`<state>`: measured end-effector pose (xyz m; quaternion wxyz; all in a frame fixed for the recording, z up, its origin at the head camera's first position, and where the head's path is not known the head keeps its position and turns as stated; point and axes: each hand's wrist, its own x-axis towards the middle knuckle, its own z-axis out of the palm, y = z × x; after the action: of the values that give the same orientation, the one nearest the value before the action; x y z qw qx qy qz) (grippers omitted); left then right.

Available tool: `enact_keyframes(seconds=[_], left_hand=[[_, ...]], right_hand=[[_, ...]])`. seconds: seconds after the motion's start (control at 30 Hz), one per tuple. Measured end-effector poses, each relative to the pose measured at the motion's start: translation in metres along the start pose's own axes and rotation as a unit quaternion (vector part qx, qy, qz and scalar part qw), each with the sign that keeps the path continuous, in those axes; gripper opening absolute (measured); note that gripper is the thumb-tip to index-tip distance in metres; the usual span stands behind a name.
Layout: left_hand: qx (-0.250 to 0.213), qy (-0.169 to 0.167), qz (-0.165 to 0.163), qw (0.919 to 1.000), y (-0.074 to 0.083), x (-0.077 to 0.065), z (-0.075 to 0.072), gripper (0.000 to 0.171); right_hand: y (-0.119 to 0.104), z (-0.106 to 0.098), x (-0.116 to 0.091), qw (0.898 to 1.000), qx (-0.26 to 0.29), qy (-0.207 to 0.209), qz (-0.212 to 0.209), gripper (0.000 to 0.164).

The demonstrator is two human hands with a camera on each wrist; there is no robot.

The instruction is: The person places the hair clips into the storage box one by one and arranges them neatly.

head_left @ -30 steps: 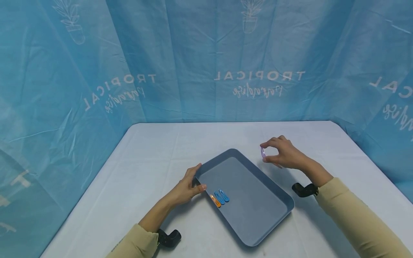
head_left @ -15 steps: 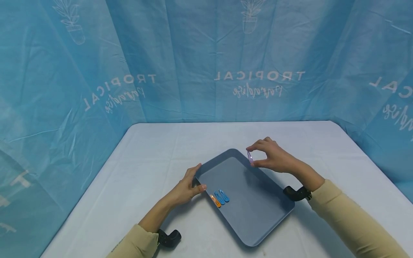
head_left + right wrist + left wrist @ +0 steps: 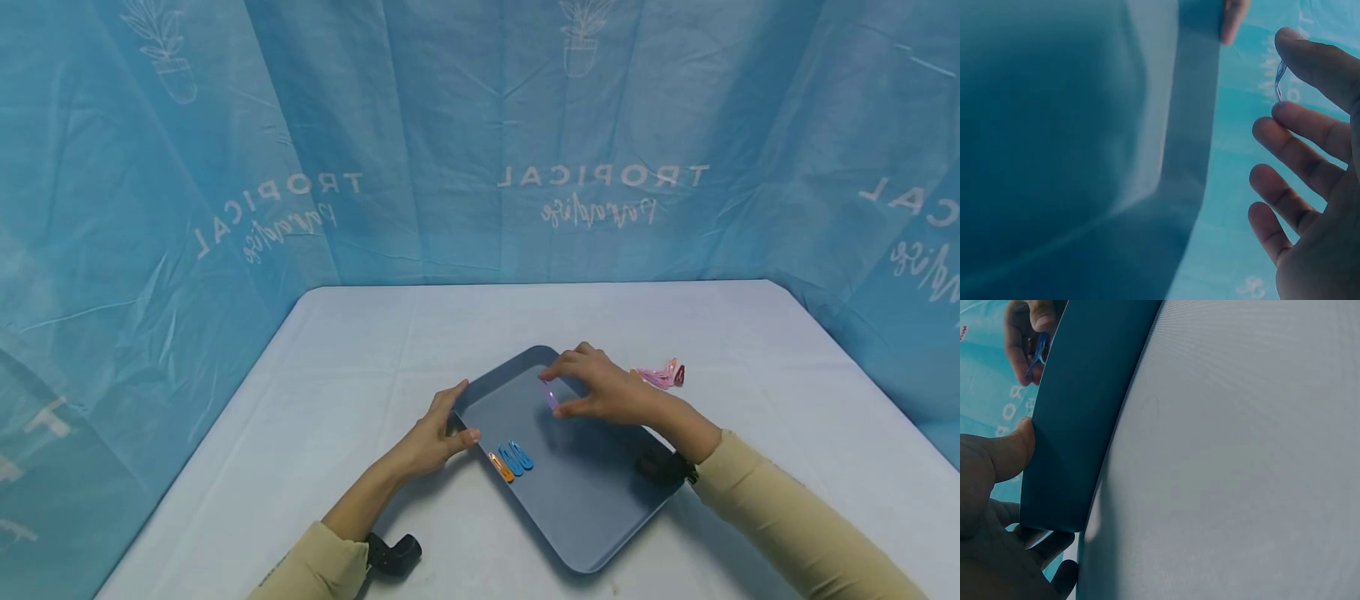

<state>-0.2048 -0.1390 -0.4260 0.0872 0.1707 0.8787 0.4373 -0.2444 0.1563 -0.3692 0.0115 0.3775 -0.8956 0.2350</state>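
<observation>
Probably a curtained booth [image 3: 150, 275]: printed blue sheeting [image 3: 465, 117] hangs behind and beside a white table [image 3: 375, 358].

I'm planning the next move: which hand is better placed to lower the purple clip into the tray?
Probably the right hand: it pinches the purple clip over the tray, while the left hand holds the tray's edge.

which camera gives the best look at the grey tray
The head view: it shows most of the grey tray from above, partly covered by the left hand, right hand and right forearm. The left wrist view shows only a stretch of its side; the right wrist view, a cropped section.
</observation>
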Motion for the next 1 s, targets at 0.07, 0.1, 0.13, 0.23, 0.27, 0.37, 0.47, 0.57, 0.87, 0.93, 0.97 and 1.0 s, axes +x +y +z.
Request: enact_keyframes(seconds=[0.07, 0.1, 0.13, 0.23, 0.27, 0.37, 0.47, 0.57, 0.87, 0.93, 0.97, 1.0], left_hand=[[0.000, 0.000, 0.000, 1.0000, 0.000, 0.000, 0.000, 0.078], [0.000, 0.000, 0.000, 1.0000, 0.000, 0.000, 0.000, 0.078], [-0.001, 0.000, 0.000, 1.0000, 0.000, 0.000, 0.000, 0.078], [-0.003, -0.002, -0.001, 1.0000, 0.000, 0.000, -0.001, 0.079], [-0.005, -0.003, 0.000, 1.0000, 0.000, 0.000, -0.001, 0.079], [-0.008, -0.006, 0.000, 1.0000, 0.001, 0.000, -0.001, 0.078], [-0.012, -0.006, 0.002, 0.9999, 0.002, -0.001, -0.001, 0.078], [-0.016, -0.005, 0.001, 0.9999, 0.003, -0.001, -0.001, 0.078], [-0.034, -0.002, -0.017, 0.9993, 0.004, 0.000, 0.000, 0.079], [-0.032, -0.001, -0.017, 0.9993, 0.003, 0.000, 0.000, 0.078], [-0.032, -0.002, -0.018, 0.9993, 0.003, 0.000, 0.000, 0.078], [-0.031, -0.002, -0.017, 0.9994, 0.003, 0.000, 0.000, 0.078]], right_hand=[[-0.002, 0.005, 0.001, 1.000, 0.001, -0.008, -0.003, 0.051], [-0.003, 0.007, 0.001, 1.000, 0.003, -0.011, -0.005, 0.051], [-0.004, 0.009, 0.001, 1.000, 0.003, -0.014, -0.009, 0.050], [-0.006, 0.015, 0.003, 1.000, 0.003, -0.022, -0.017, 0.049], [-0.006, 0.017, 0.003, 1.000, 0.002, -0.025, -0.018, 0.049], [-0.008, 0.021, 0.004, 0.999, 0.004, -0.034, -0.016, 0.048], [-0.009, 0.026, 0.005, 0.999, 0.004, -0.043, -0.019, 0.048], [-0.010, 0.030, 0.005, 0.998, 0.004, -0.051, -0.027, 0.047], [-0.014, 0.039, 0.005, 0.997, 0.000, -0.071, -0.031, 0.047], [-0.014, 0.040, 0.004, 0.997, 0.000, -0.077, -0.028, 0.047], [-0.014, 0.041, 0.004, 0.996, 0.001, -0.080, -0.026, 0.048], [-0.014, 0.042, 0.004, 0.996, -0.001, -0.082, -0.026, 0.048]])
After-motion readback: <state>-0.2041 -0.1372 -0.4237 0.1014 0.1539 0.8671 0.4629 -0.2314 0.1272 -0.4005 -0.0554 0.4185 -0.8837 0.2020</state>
